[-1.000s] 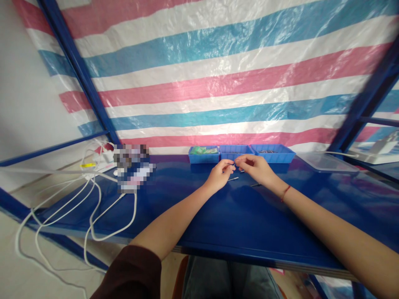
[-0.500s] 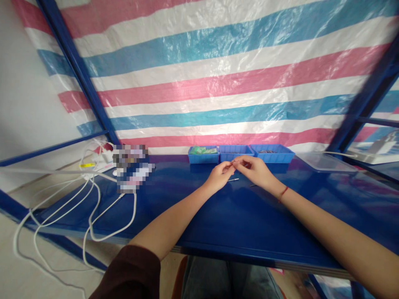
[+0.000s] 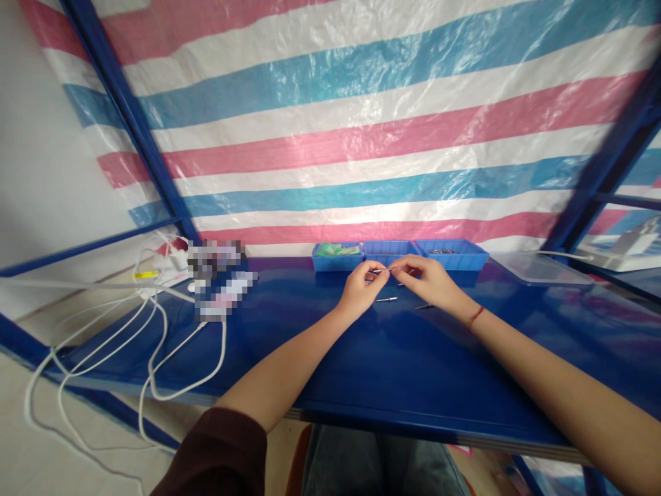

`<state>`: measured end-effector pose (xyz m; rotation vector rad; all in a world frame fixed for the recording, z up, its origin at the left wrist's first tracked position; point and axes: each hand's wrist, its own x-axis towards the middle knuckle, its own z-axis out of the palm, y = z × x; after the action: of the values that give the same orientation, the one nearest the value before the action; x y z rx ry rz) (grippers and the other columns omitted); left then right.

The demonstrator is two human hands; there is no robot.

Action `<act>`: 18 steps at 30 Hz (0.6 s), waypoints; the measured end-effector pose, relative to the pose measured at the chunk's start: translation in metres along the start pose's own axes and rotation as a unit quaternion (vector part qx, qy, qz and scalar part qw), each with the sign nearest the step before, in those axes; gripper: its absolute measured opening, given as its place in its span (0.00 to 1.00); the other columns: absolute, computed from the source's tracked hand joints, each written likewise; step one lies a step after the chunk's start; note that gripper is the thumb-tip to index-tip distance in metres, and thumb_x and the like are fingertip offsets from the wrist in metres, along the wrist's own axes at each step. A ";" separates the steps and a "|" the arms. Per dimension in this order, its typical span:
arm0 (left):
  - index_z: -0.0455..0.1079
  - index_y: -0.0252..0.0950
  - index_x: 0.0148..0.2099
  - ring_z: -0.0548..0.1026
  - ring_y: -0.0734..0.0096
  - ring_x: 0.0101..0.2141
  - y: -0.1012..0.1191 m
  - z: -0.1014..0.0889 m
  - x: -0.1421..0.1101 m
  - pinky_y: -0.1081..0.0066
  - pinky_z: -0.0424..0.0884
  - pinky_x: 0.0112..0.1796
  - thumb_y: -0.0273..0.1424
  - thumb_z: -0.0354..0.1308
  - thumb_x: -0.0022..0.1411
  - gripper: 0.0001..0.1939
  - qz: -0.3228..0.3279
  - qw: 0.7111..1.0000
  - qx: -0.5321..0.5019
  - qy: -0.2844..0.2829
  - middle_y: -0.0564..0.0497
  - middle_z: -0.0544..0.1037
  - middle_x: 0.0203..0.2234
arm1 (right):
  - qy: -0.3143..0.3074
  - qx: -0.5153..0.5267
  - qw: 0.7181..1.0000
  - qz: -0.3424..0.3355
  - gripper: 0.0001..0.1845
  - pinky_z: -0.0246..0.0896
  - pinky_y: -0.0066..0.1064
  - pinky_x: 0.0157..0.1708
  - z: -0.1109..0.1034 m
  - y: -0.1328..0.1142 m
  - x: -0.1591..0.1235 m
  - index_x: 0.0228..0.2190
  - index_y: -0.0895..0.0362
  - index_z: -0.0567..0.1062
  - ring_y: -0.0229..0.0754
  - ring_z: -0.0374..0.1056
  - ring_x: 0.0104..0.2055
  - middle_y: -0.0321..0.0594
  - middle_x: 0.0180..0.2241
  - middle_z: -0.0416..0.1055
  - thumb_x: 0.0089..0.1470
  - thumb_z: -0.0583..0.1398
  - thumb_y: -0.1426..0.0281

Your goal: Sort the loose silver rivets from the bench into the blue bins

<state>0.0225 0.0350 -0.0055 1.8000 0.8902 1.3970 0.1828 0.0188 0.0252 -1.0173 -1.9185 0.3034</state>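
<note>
My left hand (image 3: pixel 364 286) and my right hand (image 3: pixel 422 277) meet fingertip to fingertip above the table. Both are closed in a pinch on a thin rod-like piece (image 3: pixel 383 270) that runs between them; it is too small to tell its exact kind. On the table just below lies a slim silver metal pin (image 3: pixel 387 299). A second, darker pin (image 3: pixel 424 306) lies under my right hand, close to the palm. Part of another small piece shows beneath my right fingers, mostly hidden.
Behind my hands stand three blue bins: one with green packets (image 3: pixel 337 260), a middle one (image 3: pixel 388 252) partly covered, one with small metal parts (image 3: pixel 450 255). A clear plastic lid (image 3: pixel 540 269) lies right. White cables (image 3: pixel 155 344) hang at the blue table's (image 3: pixel 392 372) left.
My fingertips have drawn slightly apart, showing the thin piece between them. My right hand has shifted a little to the right, and more of the darker pin below shows.
</note>
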 end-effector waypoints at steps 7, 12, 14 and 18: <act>0.68 0.35 0.39 0.70 0.77 0.27 0.001 0.000 0.000 0.77 0.66 0.30 0.36 0.55 0.57 0.10 0.007 0.999 0.031 0.030 0.52 0.74 0.30 | -0.022 0.112 0.990 0.085 0.17 0.61 0.29 0.27 0.000 0.009 0.003 0.27 0.59 0.76 0.37 0.65 0.24 0.39 0.23 0.72 0.47 0.58 0.57; 0.68 0.36 0.44 0.71 0.76 0.28 -0.002 -0.003 0.000 0.74 0.68 0.33 0.34 0.52 0.59 0.12 0.009 0.994 0.101 0.037 0.52 0.74 0.30 | 0.141 -0.028 0.975 0.171 0.21 0.58 0.29 0.25 -0.025 0.042 0.009 0.27 0.61 0.77 0.41 0.66 0.25 0.42 0.22 0.71 0.49 0.55 0.56; 0.70 0.37 0.44 0.72 0.73 0.32 -0.001 -0.004 -0.002 0.72 0.69 0.37 0.34 0.52 0.59 0.12 0.032 0.985 0.170 -0.021 0.51 0.75 0.31 | 0.196 -0.148 0.946 0.211 0.20 0.58 0.32 0.29 -0.041 0.061 0.009 0.28 0.62 0.77 0.45 0.68 0.30 0.45 0.25 0.73 0.50 0.54 0.59; 0.73 0.40 0.44 0.70 0.62 0.43 0.002 -0.002 -0.009 0.62 0.66 0.45 0.38 0.54 0.57 0.15 0.052 0.922 0.369 -0.105 0.49 0.74 0.40 | 0.169 -0.274 0.900 0.295 0.21 0.57 0.36 0.35 -0.062 0.088 0.005 0.37 0.60 0.76 0.51 0.69 0.37 0.50 0.34 0.75 0.52 0.52 0.60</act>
<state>0.0190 0.0264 -0.0076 2.5258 1.3303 0.9457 0.2785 0.0669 0.0123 -1.8962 -1.3579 -0.0946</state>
